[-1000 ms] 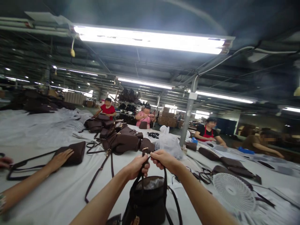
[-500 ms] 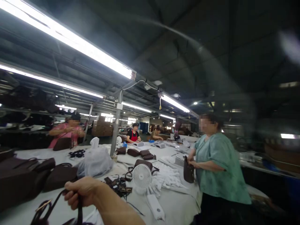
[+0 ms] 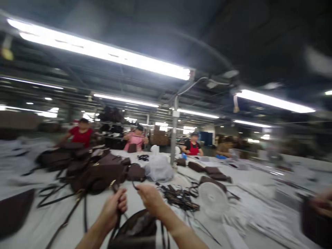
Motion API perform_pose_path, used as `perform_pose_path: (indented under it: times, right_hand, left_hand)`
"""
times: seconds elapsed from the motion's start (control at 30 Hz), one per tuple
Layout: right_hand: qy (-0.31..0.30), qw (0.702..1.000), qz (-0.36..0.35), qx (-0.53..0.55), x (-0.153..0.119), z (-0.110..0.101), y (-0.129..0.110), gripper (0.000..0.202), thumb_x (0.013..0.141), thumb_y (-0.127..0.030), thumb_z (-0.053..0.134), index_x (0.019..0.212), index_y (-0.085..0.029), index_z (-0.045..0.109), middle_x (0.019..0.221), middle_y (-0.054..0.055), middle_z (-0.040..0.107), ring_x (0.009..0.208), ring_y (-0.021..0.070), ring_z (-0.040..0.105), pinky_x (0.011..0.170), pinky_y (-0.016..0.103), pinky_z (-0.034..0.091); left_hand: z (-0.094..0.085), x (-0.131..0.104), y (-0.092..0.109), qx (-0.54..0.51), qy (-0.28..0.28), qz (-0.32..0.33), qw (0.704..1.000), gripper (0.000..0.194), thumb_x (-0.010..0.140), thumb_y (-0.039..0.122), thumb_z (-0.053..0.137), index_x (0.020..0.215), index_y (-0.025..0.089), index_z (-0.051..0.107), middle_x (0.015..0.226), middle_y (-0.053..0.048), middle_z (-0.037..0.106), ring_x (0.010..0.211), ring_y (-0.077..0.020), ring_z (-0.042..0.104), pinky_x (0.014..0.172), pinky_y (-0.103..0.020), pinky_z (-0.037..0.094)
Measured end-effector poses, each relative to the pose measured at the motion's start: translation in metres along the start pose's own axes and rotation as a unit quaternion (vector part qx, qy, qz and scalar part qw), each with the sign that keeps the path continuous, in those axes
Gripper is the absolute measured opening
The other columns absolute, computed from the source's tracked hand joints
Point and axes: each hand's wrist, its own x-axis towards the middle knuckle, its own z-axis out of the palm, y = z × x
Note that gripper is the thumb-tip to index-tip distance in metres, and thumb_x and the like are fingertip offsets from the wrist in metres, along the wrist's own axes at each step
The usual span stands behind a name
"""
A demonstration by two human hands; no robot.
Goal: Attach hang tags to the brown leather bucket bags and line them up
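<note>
At the lower middle, my left hand is closed around a dark strap that hangs below it. To its right, my right hand pinches another thin dark strap, a short piece showing beside its fingertips. Beneath and between the hands is a dark brown bag, its top open with pale filling inside. Its lower part is cut off by the frame edge. Motion blur softens the fine details.
A pile of brown bags lies left, and a white plastic bag ahead. Dark straps and a white fan are right of my hands. Several people work around the table; a person's hand shows at the right edge.
The view has swung left. My left hand has come into view, closed on a strap. My right hand sits nearer the middle, and the bag's open top now shows under the hands.
</note>
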Motion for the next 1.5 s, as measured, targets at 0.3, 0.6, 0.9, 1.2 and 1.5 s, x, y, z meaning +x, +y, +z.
perform_pose_path:
  times: [0.3, 0.6, 0.9, 1.2, 1.5]
  right_hand:
    - [-0.024, 0.958, -0.095, -0.27, 0.02, 0.045, -0.007, 0.052, 0.082, -0.001, 0.042, 0.12, -0.032, 0.06, 0.087, 0.004, 0.07, 0.074, 0.021, 0.07, 0.053, 0.023, 0.04]
    - [-0.048, 0.956, -0.121, -0.263, 0.02, 0.057, -0.006, 0.055, 0.083, -0.004, 0.05, 0.129, -0.034, 0.052, 0.088, 0.003, 0.071, 0.074, 0.0197, 0.07, 0.055, 0.021, 0.042]
    - [-0.081, 0.99, -0.047, -0.108, -0.009, 0.01, 0.035, 0.03, 0.089, -0.013, 0.037, 0.109, -0.016, 0.06, 0.092, 0.008, 0.07, 0.086, 0.0189, 0.063, 0.075, 0.027, 0.042]
    - [-0.068, 0.969, -0.047, -0.234, 0.014, -0.025, 0.005, 0.023, 0.097, -0.027, 0.041, 0.096, -0.019, 0.063, 0.095, 0.009, 0.07, 0.088, 0.0205, 0.065, 0.069, 0.026, 0.041]
    - [-0.077, 0.966, -0.071, -0.237, 0.043, -0.023, -0.019, 0.028, 0.092, -0.038, 0.052, 0.09, -0.018, 0.071, 0.088, 0.012, 0.072, 0.087, 0.0255, 0.067, 0.068, 0.028, 0.044]
  left_hand:
    - [-0.048, 0.0, -0.033, -0.346, 0.056, -0.233, 0.907, 0.063, 0.041, 0.058, 0.086, 0.058, 0.021, 0.039, 0.04, 0.013, 0.028, 0.034, -0.002, 0.021, 0.034, -0.017, 0.019]
    - [-0.067, 0.007, -0.035, -0.387, 0.152, -0.252, 0.874, 0.039, 0.073, 0.039, 0.075, 0.06, 0.018, 0.046, 0.039, 0.011, 0.035, 0.028, -0.0038, 0.028, 0.031, -0.016, 0.021]
    - [-0.121, 0.029, -0.031, -0.429, 0.175, -0.277, 0.842, 0.032, 0.099, 0.018, 0.034, 0.068, 0.016, 0.041, 0.059, 0.002, 0.051, 0.041, -0.0046, 0.047, 0.048, -0.019, 0.046]
    - [-0.083, 0.012, 0.008, -0.305, -0.09, -0.232, 0.919, 0.021, 0.082, 0.025, 0.067, 0.075, 0.012, 0.053, 0.067, -0.005, 0.063, 0.039, -0.004, 0.037, 0.037, -0.019, 0.032]
    - [-0.071, 0.004, 0.01, -0.162, -0.209, -0.224, 0.938, 0.027, 0.072, 0.033, 0.072, 0.076, 0.017, 0.05, 0.056, 0.007, 0.049, 0.038, -0.0033, 0.033, 0.037, -0.017, 0.024]
